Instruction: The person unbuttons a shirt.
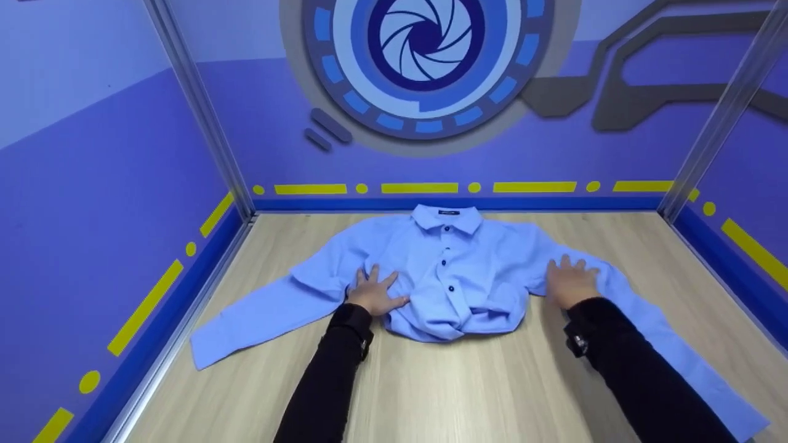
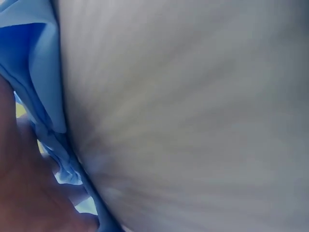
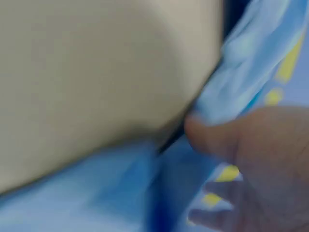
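A light blue button-up shirt [image 1: 455, 271] lies face up on the wooden table [image 1: 468, 381], collar toward the back wall, sleeves spread to both sides, its lower part bunched up. My left hand [image 1: 373, 289] rests flat with spread fingers on the shirt's left side near the armpit. Flat on the right sleeve near the shoulder lies my right hand [image 1: 569, 280]. The left wrist view is a blur of table and blue cloth [image 2: 38, 96]. In the right wrist view, blurred fingers [image 3: 227, 135] touch blue cloth [image 3: 251, 82].
Purple walls with yellow dashes [image 1: 418, 187] enclose the table on the left, back and right. Metal posts [image 1: 203, 117] stand at the back corners. The right sleeve [image 1: 689, 369] runs toward the front right under my forearm.
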The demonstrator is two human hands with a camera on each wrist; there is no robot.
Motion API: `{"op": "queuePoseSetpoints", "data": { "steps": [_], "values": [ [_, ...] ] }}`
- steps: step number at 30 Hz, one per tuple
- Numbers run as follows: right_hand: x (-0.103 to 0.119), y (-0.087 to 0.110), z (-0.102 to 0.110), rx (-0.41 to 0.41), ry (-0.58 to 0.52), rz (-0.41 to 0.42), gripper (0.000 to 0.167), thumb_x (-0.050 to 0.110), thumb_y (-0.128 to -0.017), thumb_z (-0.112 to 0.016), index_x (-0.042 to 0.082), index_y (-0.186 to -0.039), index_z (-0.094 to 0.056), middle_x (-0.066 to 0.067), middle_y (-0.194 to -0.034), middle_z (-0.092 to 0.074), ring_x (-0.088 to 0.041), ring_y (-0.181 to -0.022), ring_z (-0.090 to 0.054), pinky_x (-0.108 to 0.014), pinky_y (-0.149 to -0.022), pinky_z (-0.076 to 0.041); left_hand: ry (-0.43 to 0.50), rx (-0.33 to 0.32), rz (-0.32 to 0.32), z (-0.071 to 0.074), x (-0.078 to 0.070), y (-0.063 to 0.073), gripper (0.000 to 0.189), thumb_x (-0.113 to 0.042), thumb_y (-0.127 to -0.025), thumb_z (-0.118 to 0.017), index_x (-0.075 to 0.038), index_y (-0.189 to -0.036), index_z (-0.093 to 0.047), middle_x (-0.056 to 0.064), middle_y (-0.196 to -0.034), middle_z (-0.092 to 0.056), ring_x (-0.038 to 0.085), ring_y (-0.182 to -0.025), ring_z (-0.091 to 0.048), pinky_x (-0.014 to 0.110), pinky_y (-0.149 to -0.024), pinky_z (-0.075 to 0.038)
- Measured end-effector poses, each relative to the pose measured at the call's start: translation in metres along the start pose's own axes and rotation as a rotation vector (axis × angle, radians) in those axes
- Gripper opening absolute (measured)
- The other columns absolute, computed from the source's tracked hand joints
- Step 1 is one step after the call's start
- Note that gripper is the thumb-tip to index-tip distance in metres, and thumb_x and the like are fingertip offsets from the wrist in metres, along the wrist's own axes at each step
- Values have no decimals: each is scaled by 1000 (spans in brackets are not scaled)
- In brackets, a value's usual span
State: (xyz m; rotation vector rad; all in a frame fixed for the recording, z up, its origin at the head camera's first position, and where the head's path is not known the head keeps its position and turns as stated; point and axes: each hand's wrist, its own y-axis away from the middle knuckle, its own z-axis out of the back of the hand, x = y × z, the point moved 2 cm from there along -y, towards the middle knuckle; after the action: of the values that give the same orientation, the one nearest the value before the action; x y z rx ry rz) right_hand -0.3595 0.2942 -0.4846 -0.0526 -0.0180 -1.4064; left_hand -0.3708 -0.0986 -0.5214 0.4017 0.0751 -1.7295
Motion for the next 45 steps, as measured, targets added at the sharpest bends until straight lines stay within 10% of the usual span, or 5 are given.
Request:
{"op": "queuePoseSetpoints", "data": {
  "steps": [4, 13, 21, 30, 45],
  "values": [
    [28, -4, 9, -176, -26, 11, 14, 1, -83, -56, -10, -87, -64, -31, -97, -57, -49, -86, -57, -61, -67, -51, -20, -53, -5, 2, -2, 3, 78, -65, -94, -54, -26, -158, -32, 19, -166, -11, 50, -149, -7, 75, -109, -17],
    [26, 5, 10, 331, -335, -125, 43, 41, -99, -58, 6, -75, -54, -14, -75, -59, -29, -62, -65, -40, -55, -54, 183, -459, -20, 30, -1, 22, 33, -44, -93, -70, -11, -87, -68, 8, -102, -61, 26, -95, -59, 40, -79, -50],
    [18, 19, -16, 447, -693, -121, 52, 49, -99, -59, -1, -85, -70, -6, -70, -68, -13, -60, -61, -27, -57, -50, 337, -101, 54, 11, 11, 53, 49, -55, -87, -73, -17, -65, -52, -5, -59, -51, 12, -49, -47, 27, -45, -37],
    [22, 23, -25, 347, -811, -36, 29, 27, -96, -69, 9, -80, -53, -1, -71, -54, -14, -62, -47, -26, -56, -39, 422, -70, -162, -4, 12, 48, 39, -30, -90, -76, -15, -66, -49, -5, -65, -44, 13, -60, -46, 28, -57, -36],
    [-30, 20, -22, 223, -668, -208, 33, 6, -94, -60, 11, -68, -42, -3, -60, -59, -14, -56, -58, -26, -53, -49, 409, -197, 53, 17, 63, 54, 46, -17, -87, -78, -15, -59, -42, -4, -58, -40, 12, -51, -43, 25, -50, -32]
  ]
}}
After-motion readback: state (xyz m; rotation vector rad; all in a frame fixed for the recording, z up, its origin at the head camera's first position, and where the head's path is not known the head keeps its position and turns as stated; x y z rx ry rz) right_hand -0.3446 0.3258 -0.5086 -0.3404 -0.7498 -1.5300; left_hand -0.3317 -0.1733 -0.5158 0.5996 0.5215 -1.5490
